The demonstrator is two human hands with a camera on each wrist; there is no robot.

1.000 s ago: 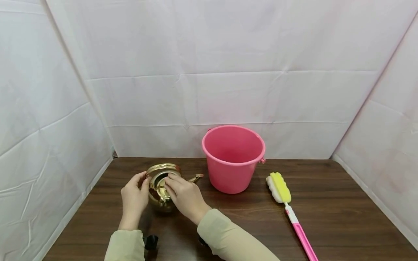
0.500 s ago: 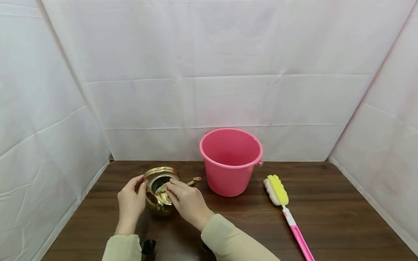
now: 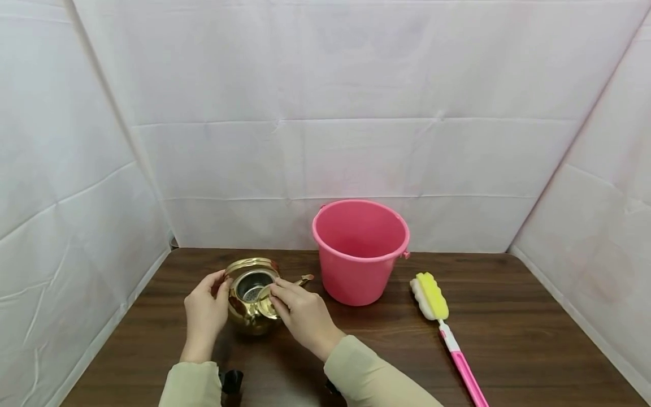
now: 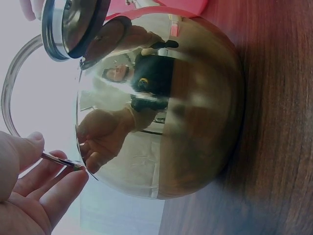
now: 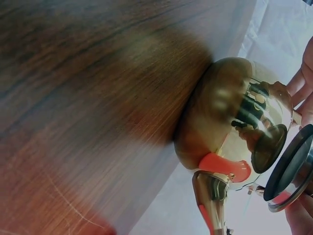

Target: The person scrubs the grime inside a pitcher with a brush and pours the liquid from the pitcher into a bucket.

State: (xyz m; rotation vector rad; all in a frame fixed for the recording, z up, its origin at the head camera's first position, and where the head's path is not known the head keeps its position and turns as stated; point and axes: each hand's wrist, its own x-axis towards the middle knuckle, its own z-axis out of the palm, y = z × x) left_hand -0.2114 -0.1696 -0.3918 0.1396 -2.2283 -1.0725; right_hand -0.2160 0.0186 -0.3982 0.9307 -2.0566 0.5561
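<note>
A shiny gold teapot (image 3: 248, 324) stands upright on the wooden table, its spout (image 5: 210, 193) pointing right toward the bucket. My left hand (image 3: 205, 314) pinches the left foot of the raised hoop handle (image 4: 11, 93) between thumb and fingers. The round gold lid (image 3: 265, 304) is off the mouth, tilted over the pot's front right side, and my right hand (image 3: 306, 319) pinches it from above. Inside the uncovered mouth a perforated metal strainer (image 3: 251, 289) shows. In the left wrist view the lid (image 4: 73, 24) hangs beside the rim, its dark underside showing in the right wrist view.
A pink bucket (image 3: 351, 280) stands behind and right of the teapot, near the back edge. Farther right lies a brush (image 3: 432, 297) with a yellow and white sponge head and a pink handle. White cloth walls (image 3: 356, 158) enclose the table (image 3: 508, 322) on three sides.
My right hand has drawn the lid off the mouth toward the front right, exposing the strainer. The left hand keeps its hold on the handle, and the teapot stays in place.
</note>
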